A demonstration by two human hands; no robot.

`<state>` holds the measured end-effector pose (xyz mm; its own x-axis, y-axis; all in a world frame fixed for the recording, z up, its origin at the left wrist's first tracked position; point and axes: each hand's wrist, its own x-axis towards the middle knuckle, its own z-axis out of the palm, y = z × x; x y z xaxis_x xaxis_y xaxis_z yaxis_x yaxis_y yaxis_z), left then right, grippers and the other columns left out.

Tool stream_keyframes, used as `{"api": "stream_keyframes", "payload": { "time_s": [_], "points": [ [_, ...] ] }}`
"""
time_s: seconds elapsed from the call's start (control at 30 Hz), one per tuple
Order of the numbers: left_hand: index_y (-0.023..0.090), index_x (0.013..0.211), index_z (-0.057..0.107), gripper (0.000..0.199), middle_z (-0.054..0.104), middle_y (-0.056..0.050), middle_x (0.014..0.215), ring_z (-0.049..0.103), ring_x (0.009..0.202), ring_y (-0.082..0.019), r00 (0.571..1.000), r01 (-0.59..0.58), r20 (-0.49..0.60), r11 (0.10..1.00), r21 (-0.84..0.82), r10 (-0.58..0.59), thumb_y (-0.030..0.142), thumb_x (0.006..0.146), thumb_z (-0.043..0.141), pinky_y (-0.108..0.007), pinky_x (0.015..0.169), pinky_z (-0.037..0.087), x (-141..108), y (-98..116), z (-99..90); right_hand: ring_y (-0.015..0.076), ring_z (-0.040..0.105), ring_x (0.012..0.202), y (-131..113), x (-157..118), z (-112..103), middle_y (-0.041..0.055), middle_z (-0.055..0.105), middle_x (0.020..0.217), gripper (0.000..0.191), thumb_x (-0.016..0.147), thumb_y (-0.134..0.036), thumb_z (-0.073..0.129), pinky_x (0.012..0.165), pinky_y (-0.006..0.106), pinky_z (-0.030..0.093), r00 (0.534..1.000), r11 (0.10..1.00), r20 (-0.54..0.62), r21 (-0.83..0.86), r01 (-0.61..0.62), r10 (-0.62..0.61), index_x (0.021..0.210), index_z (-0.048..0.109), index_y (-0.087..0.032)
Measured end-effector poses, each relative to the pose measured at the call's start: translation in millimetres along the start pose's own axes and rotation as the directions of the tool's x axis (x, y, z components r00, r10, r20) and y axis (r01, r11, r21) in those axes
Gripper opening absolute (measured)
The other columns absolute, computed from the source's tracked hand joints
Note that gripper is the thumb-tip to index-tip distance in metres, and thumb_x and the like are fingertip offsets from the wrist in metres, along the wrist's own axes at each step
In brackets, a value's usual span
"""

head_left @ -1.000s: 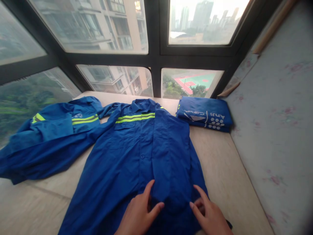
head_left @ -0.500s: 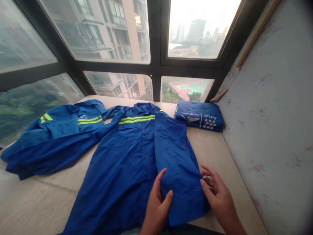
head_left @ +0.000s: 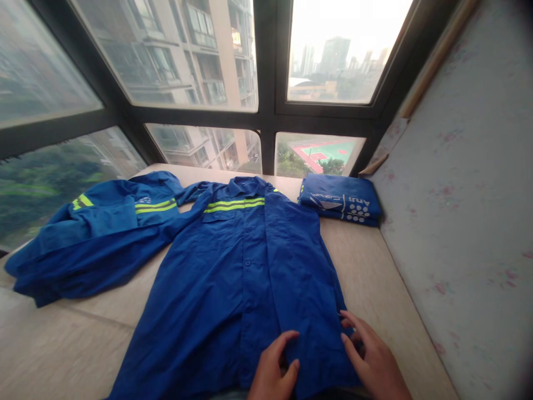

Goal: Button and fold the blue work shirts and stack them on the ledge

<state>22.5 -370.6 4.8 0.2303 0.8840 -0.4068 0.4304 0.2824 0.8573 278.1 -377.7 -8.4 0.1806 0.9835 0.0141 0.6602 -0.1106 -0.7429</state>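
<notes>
A blue work shirt (head_left: 204, 300) with yellow-and-grey reflective stripes lies front side up, its collar toward the window. One sleeve (head_left: 297, 278) is laid down along the right half of the front, and the other stretches out to the left. Low on the laid-down sleeve rests my left hand (head_left: 277, 366), with thumb and index finger curved and apart. Across from it, at the sleeve's right edge, my right hand (head_left: 372, 355) has its fingers spread and curved. The cloth between my hands is not pinched, as far as I can see.
A second blue striped garment (head_left: 104, 216) lies loosely at the left, partly under the shirt's outstretched sleeve. At the back right sits a folded blue garment (head_left: 339, 200) with white print. Windows (head_left: 200, 150) border the pale ledge (head_left: 79, 339), and a flowered wall (head_left: 453, 233) rises on the right.
Both my hands have moved down toward me along the sleeve. The sleeve, held raised and wider before, now lies lower and straighter on the shirt front.
</notes>
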Motion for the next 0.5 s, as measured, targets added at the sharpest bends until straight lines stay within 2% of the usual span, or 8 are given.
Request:
{"api": "stream_keyframes", "payload": {
  "time_s": [0.1, 0.2, 0.27, 0.37, 0.43, 0.5],
  "points": [
    [0.020, 0.125, 0.065, 0.052, 0.064, -0.009, 0.129, 0.059, 0.113, -0.026, 1.000, -0.004, 0.019, 1.000, -0.017, 0.004, 0.023, 0.074, 0.056, -0.035, 0.103, 0.043, -1, 5, -4.9, 0.0210, 0.067, 0.094, -16, 18, -5, 0.0081, 0.067, 0.117, 0.034, 0.090, -0.037, 0.050, 0.085, 0.036, 0.057, 0.995, 0.995, -0.013, -0.038, 0.097, -0.097, 0.117, 0.067, -0.024],
    [0.019, 0.122, 0.066, 0.051, 0.065, -0.009, 0.126, 0.058, 0.114, -0.026, 0.999, -0.009, 0.047, 0.990, -0.138, 0.016, 0.022, 0.072, 0.058, -0.035, 0.104, 0.041, 1, 4, -6.5, 0.0214, 0.067, 0.097, -21, 55, 1, 0.0093, 0.066, 0.119, 0.036, 0.088, -0.037, 0.051, 0.083, 0.035, 0.057, 0.996, 0.994, -0.013, 0.057, 0.089, -0.089, 0.119, 0.065, -0.023],
    [0.018, 0.121, 0.066, 0.050, 0.067, -0.010, 0.121, 0.059, 0.113, -0.027, 0.996, 0.003, 0.084, 0.952, -0.305, 0.024, 0.027, 0.071, 0.061, -0.037, 0.102, 0.042, 3, 0, -5.0, 0.0232, 0.066, 0.102, -20, 88, 8, 0.0109, 0.066, 0.120, 0.041, 0.085, -0.039, 0.056, 0.085, 0.038, 0.057, 0.999, 0.985, -0.046, 0.167, 0.031, -0.023, 0.120, 0.063, -0.020],
    [0.019, 0.122, 0.064, 0.057, 0.067, -0.010, 0.119, 0.062, 0.105, -0.028, 0.986, 0.065, 0.160, 0.815, -0.576, 0.035, 0.037, 0.068, 0.068, -0.039, 0.093, 0.047, 6, -8, -0.3, 0.0252, 0.065, 0.107, -19, 141, 16, 0.0121, 0.067, 0.117, 0.043, 0.077, -0.040, 0.062, 0.090, 0.040, 0.055, 0.992, 0.903, -0.043, 0.419, -0.092, 0.121, 0.115, 0.062, -0.019],
    [0.020, 0.123, 0.063, 0.063, 0.067, -0.010, 0.118, 0.064, 0.100, -0.028, 0.980, 0.131, 0.200, 0.752, -0.646, 0.002, 0.038, 0.063, 0.071, -0.039, 0.089, 0.049, 7, -12, 2.7, 0.0245, 0.066, 0.104, -21, 173, 19, 0.0112, 0.069, 0.111, 0.038, 0.077, -0.040, 0.062, 0.087, 0.039, 0.056, 0.979, 0.804, 0.043, 0.563, -0.189, 0.201, 0.110, 0.062, -0.021],
    [0.021, 0.124, 0.063, 0.064, 0.069, -0.009, 0.114, 0.065, 0.093, -0.026, 0.972, 0.196, 0.227, 0.744, -0.639, -0.061, 0.035, 0.062, 0.070, -0.039, 0.086, 0.049, 7, -13, 4.9, 0.0233, 0.068, 0.098, -24, 199, 22, 0.0103, 0.071, 0.103, 0.035, 0.078, -0.040, 0.061, 0.082, 0.037, 0.057, 0.962, 0.745, 0.129, 0.611, -0.268, 0.241, 0.108, 0.061, -0.022]
  ]
}}
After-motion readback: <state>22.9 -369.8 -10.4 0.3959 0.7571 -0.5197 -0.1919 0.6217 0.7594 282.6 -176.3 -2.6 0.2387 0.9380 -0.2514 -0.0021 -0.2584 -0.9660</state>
